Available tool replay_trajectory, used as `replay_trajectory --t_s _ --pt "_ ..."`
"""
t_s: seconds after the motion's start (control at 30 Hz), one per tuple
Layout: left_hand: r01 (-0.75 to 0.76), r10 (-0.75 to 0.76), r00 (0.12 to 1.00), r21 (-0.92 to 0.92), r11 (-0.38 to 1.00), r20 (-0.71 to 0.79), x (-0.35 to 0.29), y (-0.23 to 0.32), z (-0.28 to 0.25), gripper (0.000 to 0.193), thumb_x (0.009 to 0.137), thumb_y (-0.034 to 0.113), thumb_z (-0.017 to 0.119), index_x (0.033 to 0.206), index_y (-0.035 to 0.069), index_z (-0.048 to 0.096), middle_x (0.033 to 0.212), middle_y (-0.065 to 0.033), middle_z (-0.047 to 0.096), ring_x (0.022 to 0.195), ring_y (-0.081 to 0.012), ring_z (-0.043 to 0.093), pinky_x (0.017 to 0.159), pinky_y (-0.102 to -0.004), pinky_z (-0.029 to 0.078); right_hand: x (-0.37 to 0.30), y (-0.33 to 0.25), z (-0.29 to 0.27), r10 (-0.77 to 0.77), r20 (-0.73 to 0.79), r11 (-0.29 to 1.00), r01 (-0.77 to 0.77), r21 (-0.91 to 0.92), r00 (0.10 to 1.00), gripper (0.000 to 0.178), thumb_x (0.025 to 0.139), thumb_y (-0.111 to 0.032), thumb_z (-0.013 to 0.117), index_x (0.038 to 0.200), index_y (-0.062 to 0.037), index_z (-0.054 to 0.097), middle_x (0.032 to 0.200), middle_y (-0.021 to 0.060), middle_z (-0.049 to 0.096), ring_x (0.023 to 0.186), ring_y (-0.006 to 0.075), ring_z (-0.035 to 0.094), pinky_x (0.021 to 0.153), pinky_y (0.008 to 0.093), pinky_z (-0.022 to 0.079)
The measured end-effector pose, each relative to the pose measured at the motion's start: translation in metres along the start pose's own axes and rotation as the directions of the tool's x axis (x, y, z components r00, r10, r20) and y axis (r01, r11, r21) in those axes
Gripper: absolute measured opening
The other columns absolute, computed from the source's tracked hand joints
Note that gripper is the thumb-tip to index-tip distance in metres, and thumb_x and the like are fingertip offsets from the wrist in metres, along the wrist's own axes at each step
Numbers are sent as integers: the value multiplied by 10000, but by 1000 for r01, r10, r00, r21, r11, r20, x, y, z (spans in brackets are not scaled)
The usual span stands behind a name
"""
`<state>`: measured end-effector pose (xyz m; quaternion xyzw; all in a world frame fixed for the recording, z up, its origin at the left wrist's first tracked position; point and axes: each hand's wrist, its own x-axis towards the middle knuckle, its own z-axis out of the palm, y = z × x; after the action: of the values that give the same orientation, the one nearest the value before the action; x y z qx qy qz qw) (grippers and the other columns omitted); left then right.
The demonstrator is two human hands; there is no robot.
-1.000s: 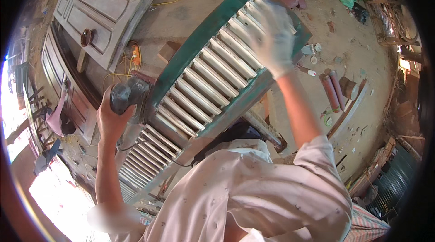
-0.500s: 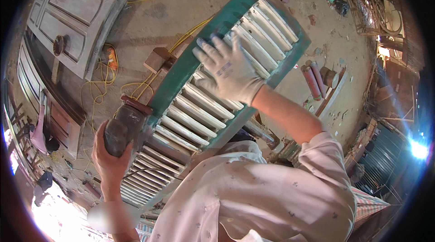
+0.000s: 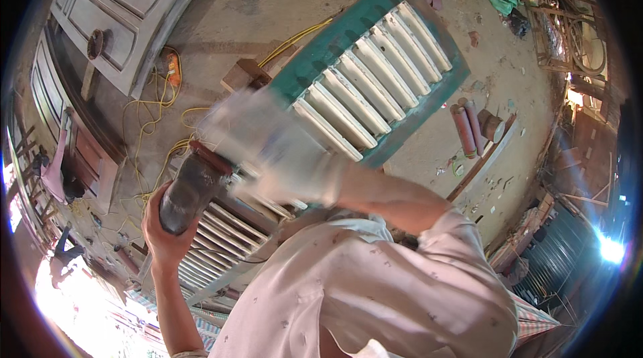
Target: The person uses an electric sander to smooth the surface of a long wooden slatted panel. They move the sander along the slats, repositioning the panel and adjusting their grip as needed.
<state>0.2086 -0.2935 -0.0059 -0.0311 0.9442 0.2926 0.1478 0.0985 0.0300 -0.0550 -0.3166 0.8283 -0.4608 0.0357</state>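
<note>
In the head view, the shutter (image 3: pixel 375 83), a green-edged panel with white slats, slants in front of the person from lower left to upper right. The right hand (image 3: pixel 274 150), in a pale glove, is over the shutter's lower-left half, hiding several slats. Half a second ago it lay spread on the middle of the shutter, fingertips on the green border, and a second ago it was at the far upper-right end; now it has come down toward the sander. Motion blurs it, so I cannot tell how far its fingers are open, whether they hold anything or whether they touch the slats.

The left hand (image 3: pixel 167 231) is at the shutter's left edge, its fingers and thumb curled around the dark body of the sander (image 3: pixel 186 190). That grip matches both earlier frames. The sander's reddish end points up toward the shutter, just beside the glove.

Left of the shutter, the grey door (image 3: pixel 127 16) is where it was, well apart from it. The wood block (image 3: pixel 244 75) is likewise unchanged, close to the shutter's upper-left edge, with the yellow cord (image 3: pixel 295 43) running near it. Right of the shutter lie the red rolls (image 3: pixel 462 130), in the same spot as before.
</note>
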Motion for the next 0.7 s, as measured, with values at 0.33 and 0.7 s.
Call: replay_trajectory --t_s 0.33,0.7 --pt "-69 71 989 19 997 -130 105 128 70 719 699 294 1013 1300 56 697 1180 -173 800 1088 -406 777 966 -476 606 52 -3 -8 56 303 763 155 -628 951 552 998 -290 711 1497 -93 579 1194 109 747 1069 297 738 818 487 606" --pt "-349 335 928 68 935 162 198 199 93 514 897 321 835 1287 29 671 1225 -215 758 1166 -439 735 971 -535 594 52 89 -176 155 329 628 164 -760 931 728 769 -260 948 1382 -128 577 1326 92 714 1295 332 676 1089 470 565"
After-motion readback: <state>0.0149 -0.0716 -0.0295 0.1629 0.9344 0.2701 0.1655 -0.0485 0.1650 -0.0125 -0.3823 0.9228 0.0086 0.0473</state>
